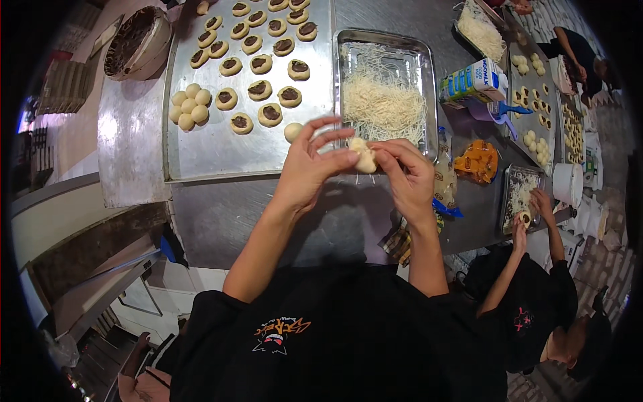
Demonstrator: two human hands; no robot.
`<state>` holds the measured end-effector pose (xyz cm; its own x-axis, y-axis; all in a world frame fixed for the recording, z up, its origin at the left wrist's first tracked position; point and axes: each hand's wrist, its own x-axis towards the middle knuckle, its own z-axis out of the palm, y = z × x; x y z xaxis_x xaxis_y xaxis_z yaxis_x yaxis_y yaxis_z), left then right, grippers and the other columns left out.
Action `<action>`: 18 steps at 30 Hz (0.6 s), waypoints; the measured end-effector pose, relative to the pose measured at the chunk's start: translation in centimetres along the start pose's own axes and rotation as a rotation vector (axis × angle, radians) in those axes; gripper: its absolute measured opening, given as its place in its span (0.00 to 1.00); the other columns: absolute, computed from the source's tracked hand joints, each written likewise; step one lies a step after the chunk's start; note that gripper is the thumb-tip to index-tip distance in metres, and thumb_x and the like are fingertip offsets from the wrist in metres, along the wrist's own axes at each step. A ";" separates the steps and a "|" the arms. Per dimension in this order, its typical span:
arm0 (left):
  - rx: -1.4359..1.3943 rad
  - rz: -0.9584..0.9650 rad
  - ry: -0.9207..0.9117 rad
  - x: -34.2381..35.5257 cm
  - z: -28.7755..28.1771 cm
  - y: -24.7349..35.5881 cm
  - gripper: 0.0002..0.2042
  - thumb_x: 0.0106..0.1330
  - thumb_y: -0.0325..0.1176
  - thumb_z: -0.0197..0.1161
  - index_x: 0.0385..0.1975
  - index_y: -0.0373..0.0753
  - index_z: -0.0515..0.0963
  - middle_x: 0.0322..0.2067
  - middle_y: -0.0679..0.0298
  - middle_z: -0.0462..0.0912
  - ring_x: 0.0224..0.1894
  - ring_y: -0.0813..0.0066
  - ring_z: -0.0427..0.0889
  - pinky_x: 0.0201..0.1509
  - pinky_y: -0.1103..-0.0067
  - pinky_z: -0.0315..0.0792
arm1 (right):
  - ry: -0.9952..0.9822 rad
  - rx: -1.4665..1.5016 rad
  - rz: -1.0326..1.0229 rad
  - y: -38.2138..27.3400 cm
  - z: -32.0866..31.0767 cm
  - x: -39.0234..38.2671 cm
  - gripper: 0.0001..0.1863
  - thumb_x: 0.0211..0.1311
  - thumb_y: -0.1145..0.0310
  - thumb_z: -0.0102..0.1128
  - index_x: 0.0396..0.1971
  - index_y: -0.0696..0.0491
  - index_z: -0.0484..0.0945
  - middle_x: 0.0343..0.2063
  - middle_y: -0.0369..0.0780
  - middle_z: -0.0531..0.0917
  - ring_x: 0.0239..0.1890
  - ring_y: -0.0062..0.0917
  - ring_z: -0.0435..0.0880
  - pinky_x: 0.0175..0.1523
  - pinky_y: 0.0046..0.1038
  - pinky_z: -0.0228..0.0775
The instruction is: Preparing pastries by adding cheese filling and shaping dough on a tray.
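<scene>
Between my two hands is a small piece of pale dough [362, 155], held over the near edge of a metal tray [387, 40] of grated cheese [382, 100]. My left hand [311, 161] touches it with the thumb, its other fingers raised and slightly blurred. On the other side my right hand [407, 175] pinches it between thumb and fingers. Thin white shreds hang below it. A plain dough ball [293, 132] lies on the large baking sheet [274, 155], beside my left fingers. Further back on the sheet are several dough rounds topped with dark filling [260, 89].
A cluster of dough balls [191, 107] lies at the sheet's left. Beyond stands a bowl of dark filling [137, 43]. Rightward are a carton [474, 84], a purple measuring cup [485, 110] and an orange packet [477, 161]. A co-worker's hands [532, 214] work over another tray [510, 191].
</scene>
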<state>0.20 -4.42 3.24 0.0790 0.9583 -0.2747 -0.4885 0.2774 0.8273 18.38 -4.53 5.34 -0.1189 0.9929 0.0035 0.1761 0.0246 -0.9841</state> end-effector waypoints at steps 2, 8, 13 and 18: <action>-0.222 -0.199 -0.015 -0.3 -1.9 -1.3 0.25 0.65 0.23 0.65 0.61 0.32 0.68 0.48 0.52 0.82 0.50 0.70 0.82 0.54 0.76 0.78 | -0.026 0.048 0.015 -0.4 0.4 -0.1 0.13 0.55 0.79 0.70 0.42 0.58 0.85 0.37 0.41 0.83 0.42 0.25 0.82 0.44 0.21 0.75; -0.240 -0.122 -0.023 -2.5 -1.6 -0.7 0.16 0.67 0.26 0.65 0.53 0.27 0.76 0.50 0.52 0.82 0.54 0.69 0.80 0.60 0.74 0.75 | -0.131 -0.361 -0.360 -1.6 0.1 -0.1 0.15 0.50 0.81 0.72 0.41 0.58 0.86 0.38 0.41 0.83 0.45 0.25 0.82 0.44 0.23 0.75; -0.172 0.046 -0.073 -4.4 -0.5 1.3 0.18 0.76 0.36 0.53 0.53 0.26 0.77 0.54 0.49 0.80 0.59 0.65 0.78 0.66 0.70 0.70 | -0.131 -0.136 -0.285 -2.7 1.2 -1.0 0.16 0.49 0.80 0.73 0.41 0.58 0.86 0.38 0.42 0.83 0.41 0.26 0.83 0.44 0.24 0.75; -0.259 0.215 -0.072 -4.6 0.5 0.7 0.25 0.80 0.45 0.40 0.59 0.28 0.71 0.60 0.47 0.75 0.63 0.57 0.73 0.70 0.65 0.64 | -0.129 -0.028 -0.177 -3.7 3.2 -1.9 0.16 0.49 0.80 0.74 0.41 0.58 0.86 0.38 0.42 0.84 0.38 0.27 0.84 0.44 0.25 0.75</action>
<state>-0.03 -8.64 5.31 0.0073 0.9979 -0.0646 -0.7041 0.0510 0.7083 14.87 -6.86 8.37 -0.2745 0.9496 0.1515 0.1684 0.2025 -0.9647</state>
